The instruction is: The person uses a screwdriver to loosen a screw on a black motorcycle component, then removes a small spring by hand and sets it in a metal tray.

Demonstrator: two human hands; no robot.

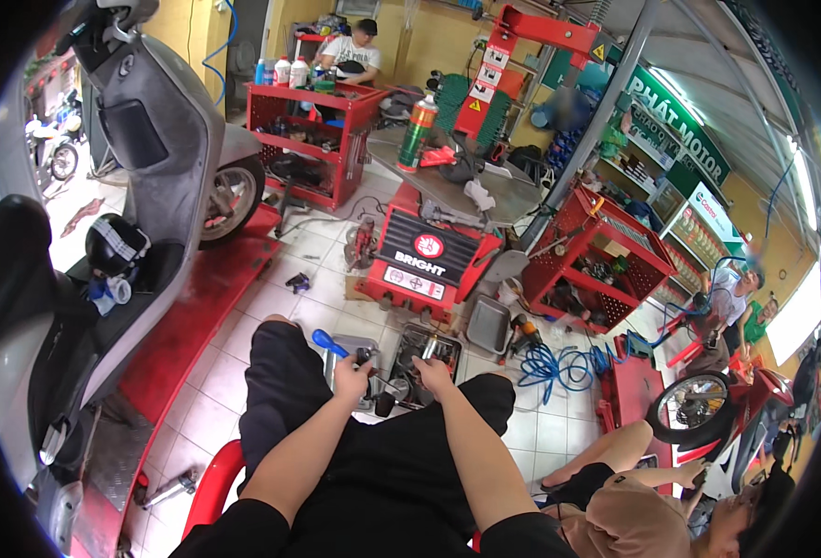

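My left hand is closed on a small metal tool with a bright blue piece sticking up from it, over a shallow metal tray. My right hand is closed on a shiny cylindrical metal part above a second tray with parts in it. A dark cup-like object sits low between my hands. The fine detail of what each hand grips is too small to make out.
A scooter on a red lift fills the left. Ahead stand a tire machine and red carts. An empty tray and blue hose lie right. A co-worker crouches close at right; others work farther back.
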